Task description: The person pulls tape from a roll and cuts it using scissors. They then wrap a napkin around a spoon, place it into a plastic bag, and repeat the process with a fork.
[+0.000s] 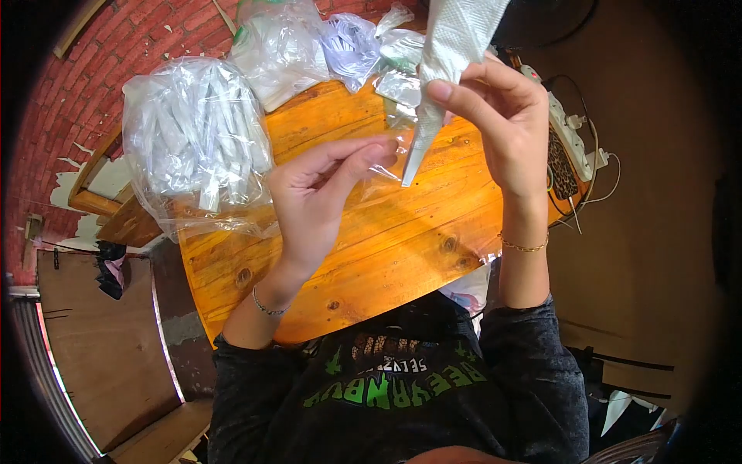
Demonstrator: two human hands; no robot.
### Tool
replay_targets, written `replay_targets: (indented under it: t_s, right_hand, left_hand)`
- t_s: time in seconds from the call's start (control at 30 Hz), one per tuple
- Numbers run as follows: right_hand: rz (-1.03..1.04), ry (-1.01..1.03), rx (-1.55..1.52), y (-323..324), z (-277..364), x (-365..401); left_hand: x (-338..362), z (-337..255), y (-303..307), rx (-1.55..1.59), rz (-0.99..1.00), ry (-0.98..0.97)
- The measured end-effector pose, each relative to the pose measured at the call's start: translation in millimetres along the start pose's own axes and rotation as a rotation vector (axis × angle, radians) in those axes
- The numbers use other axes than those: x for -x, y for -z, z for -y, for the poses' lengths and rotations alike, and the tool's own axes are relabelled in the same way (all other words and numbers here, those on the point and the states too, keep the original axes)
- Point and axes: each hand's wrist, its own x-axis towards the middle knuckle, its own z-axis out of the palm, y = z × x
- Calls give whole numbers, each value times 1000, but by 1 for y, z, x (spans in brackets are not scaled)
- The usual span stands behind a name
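Observation:
My right hand (pixel 506 116) is raised over the table's far right part, thumb and fingers closed on a white textured paper napkin (pixel 460 39). The napkin is folded, wide at the top and tapering to a narrow point low down. My left hand (pixel 321 185) pinches a small clear plastic sleeve (pixel 382 166) between thumb and fingers. The napkin's tip overlaps the sleeve's edge in this view. Left of my left hand, a large clear bag (pixel 197 139) holds several white folded pieces in plastic.
The wooden table (pixel 371 247) lies under both hands. Along its far edge sit a clear plastic bag (pixel 282 62), a bundle of lilac plastic (pixel 352 50) and other clear packets (pixel 398 85). A white power strip (pixel 568 139) with cables and a leopard-print item (pixel 563 170) lie at the right.

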Motion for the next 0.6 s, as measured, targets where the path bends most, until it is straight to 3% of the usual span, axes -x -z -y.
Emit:
replay_targets:
  t_s: [0.2, 0.3, 0.6]
  right_hand:
    - [-41, -3, 1, -4, -1, 3]
    - [-59, -5, -6, -9, -2, 3]
    - [-66, -17, 10, -12, -6, 4]
  left_hand:
    - [0, 0, -5, 266, 23, 75]
    - [2, -2, -7, 107, 87, 63]
    - [0, 2, -5, 133, 99, 52]
